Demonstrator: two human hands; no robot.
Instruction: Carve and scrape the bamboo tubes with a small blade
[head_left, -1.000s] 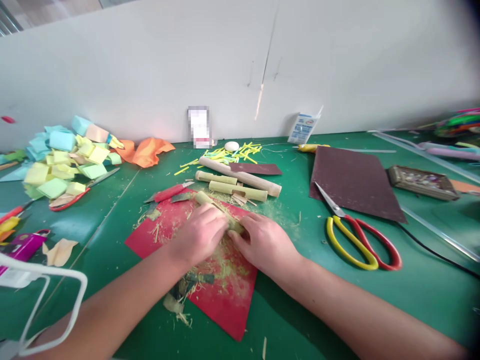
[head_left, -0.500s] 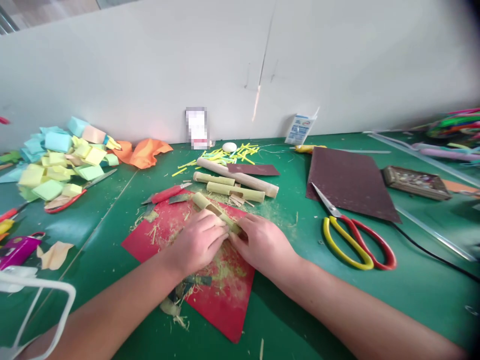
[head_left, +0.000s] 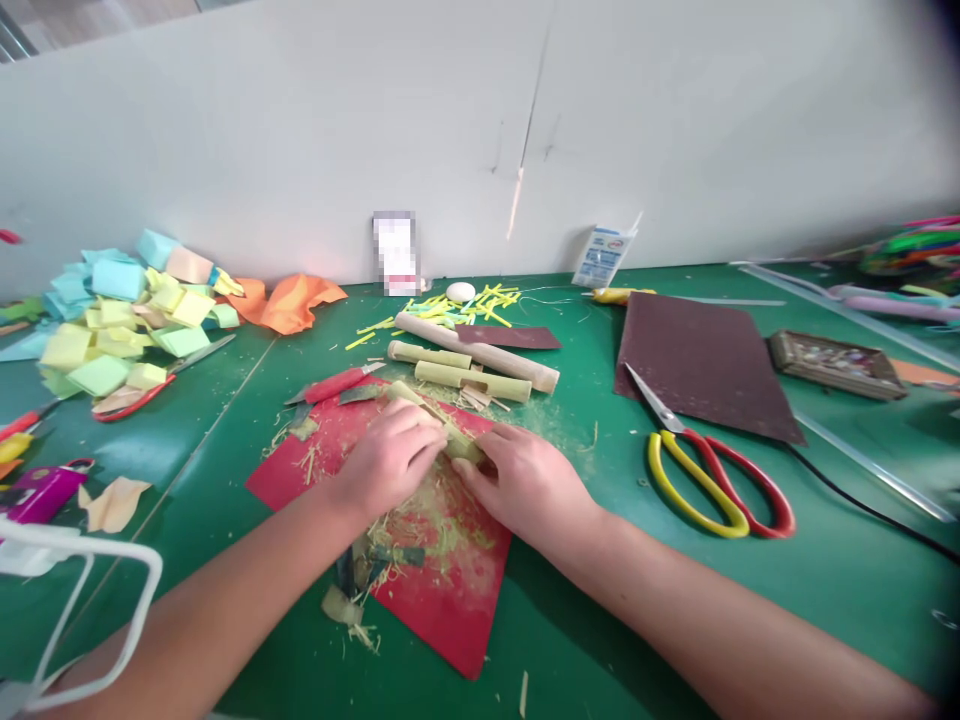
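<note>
Held tube: we find the held tube (head_left: pixel 459 441) at the centre of the frame, lying aslant over the upper part of the red sheet (head_left: pixel 454 620), with both hands at it.
Left hand: the left hand (head_left: pixel 390 455) has its fingers bent and pressed together over the tube; what they pinch beneath, if anything, we cannot tell.
Right hand: the right hand (head_left: pixel 529 480) pinches the tube's nearer end between thumb and fingers.
Cut in held tube: we note an opening along the upper side, partly covered by the left hand; we judge the piece at least partly worked.
Other tubes: a front tube (head_left: pixel 442 374) and a rear tube (head_left: pixel 427 355) lie just beyond, upper centre; the front one shows a cut notch, and we judge its cutting done.
Rod: a pale rod (head_left: pixel 480 353) lies behind them, and we see no cut on its visible side.
Debris: shavings (head_left: pixel 390 525) and pale dust cover much of the sheet; we take this as a sign that considerable material is already off.
Knife: the red knife (head_left: pixel 337 384) lies left of centre, out of hand.
Outstanding: we judge the held tube unfinished, being under both hands; the finish inside its opening is hidden, so how much remains we cannot tell.
</note>
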